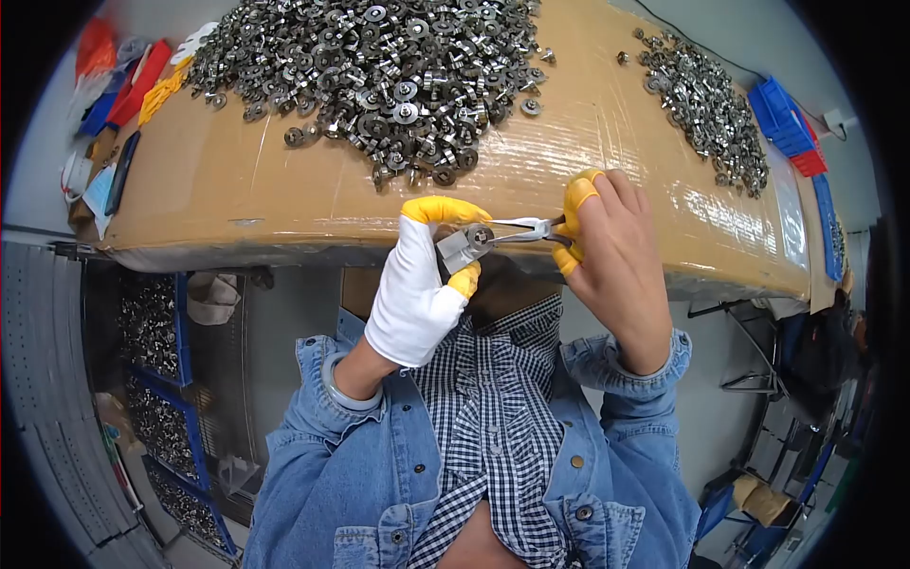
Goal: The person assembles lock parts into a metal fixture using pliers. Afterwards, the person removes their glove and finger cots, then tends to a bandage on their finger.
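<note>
My left hand [417,280], in a white glove with yellow fingertips, grips a small metal part [464,245] with a round disc on it. My right hand [611,256] is bare apart from yellow covers on the thumb and a finger. It is closed round the handles of a pair of pliers [538,229]. The jaws of the pliers point left and reach the round end of the metal part. Both hands are over the near edge of the cardboard-covered table [332,211].
A large heap of metal parts [379,76] lies at the back, a smaller heap [706,109] at the right. Blue and red bins [782,119] stand at the right edge. Trays of parts [152,327] are below left; a dark flat object [123,173] lies on the left.
</note>
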Demonstrator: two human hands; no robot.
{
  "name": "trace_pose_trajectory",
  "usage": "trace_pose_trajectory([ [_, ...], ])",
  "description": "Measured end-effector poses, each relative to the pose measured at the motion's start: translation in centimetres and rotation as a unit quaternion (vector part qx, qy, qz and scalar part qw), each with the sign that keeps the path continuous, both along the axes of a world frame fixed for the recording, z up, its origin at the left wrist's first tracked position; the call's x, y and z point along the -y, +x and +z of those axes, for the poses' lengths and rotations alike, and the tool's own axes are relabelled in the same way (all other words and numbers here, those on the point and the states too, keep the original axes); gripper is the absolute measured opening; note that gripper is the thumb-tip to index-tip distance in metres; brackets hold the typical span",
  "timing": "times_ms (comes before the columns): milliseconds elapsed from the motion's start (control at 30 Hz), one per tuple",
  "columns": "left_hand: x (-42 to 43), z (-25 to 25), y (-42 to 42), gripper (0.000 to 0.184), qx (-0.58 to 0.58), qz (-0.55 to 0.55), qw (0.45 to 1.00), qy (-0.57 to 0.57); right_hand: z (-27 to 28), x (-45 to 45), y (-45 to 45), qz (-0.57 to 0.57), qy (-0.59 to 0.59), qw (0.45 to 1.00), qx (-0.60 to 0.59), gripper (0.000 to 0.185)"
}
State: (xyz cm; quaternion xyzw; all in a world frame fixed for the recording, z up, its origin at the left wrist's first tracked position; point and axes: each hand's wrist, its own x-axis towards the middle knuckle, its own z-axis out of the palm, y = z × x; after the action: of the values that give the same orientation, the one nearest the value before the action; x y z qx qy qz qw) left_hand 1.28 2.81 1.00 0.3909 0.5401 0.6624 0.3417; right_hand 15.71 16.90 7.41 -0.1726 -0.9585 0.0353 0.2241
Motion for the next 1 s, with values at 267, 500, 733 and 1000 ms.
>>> trace_pose_trajectory([
  [267,0.1,-1.1,0.1,0.045,0.043,0.018,0.997,0.058,-2.5,0.8,-0.4,-0.017,-0.012,1.0,-0.001,0.031],
  [500,0.0,1.6,-0.5,0.055,0.248,-0.085,0.965,0.023,-1.3,0.6,0.1,0.037,-0.319,0.927,-0.195,0.058],
  [733,0.4,2.1,-0.6,0.059,0.294,-0.107,0.95,-0.01,-1.4,1.9,1.3,0.079,-0.322,0.929,-0.166,0.062],
  [1000,0.2,1.0,0.1,0.057,0.273,-0.095,0.956,0.045,-0.1,2.7,1.8,0.041,-0.217,0.956,-0.195,0.041],
])
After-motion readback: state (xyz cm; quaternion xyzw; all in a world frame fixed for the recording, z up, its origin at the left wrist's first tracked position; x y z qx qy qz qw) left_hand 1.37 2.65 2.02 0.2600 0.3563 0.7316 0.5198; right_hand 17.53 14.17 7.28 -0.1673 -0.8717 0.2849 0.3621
